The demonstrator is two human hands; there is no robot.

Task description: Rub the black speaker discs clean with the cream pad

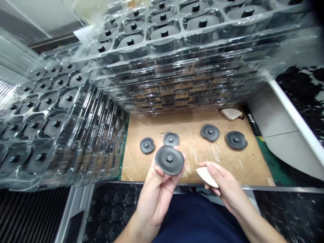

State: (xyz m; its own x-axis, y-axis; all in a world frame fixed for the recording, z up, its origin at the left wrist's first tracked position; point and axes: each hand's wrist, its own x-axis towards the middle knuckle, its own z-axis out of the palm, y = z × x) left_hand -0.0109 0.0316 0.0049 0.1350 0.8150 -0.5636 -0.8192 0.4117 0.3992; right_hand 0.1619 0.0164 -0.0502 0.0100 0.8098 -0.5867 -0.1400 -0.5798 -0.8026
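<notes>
My left hand (158, 194) is closed around a dark grey rubber-like disc (163, 166) with a nut at its centre. It holds the disc nut side up, over the front part of the cardboard. In my right hand (225, 184) a pale cream, wedge-shaped pad (207, 177) is pinched between thumb and fingers, apart from the disc. Just beyond my left hand lie two similar discs, a left one (147, 145) and one partly covered by the held disc (171, 137). To the right lie a third disc (210, 132) and a notched, larger-looking disc (236, 140).
Stacked clear plastic trays (162, 44) filled with discs rise behind the cardboard sheet (187, 121); another stack (50, 101) stands at left. Another pale pad (231, 113) lies at the back right. A white panel (291, 125) borders the right side. Black trays (115, 212) sit below the front edge.
</notes>
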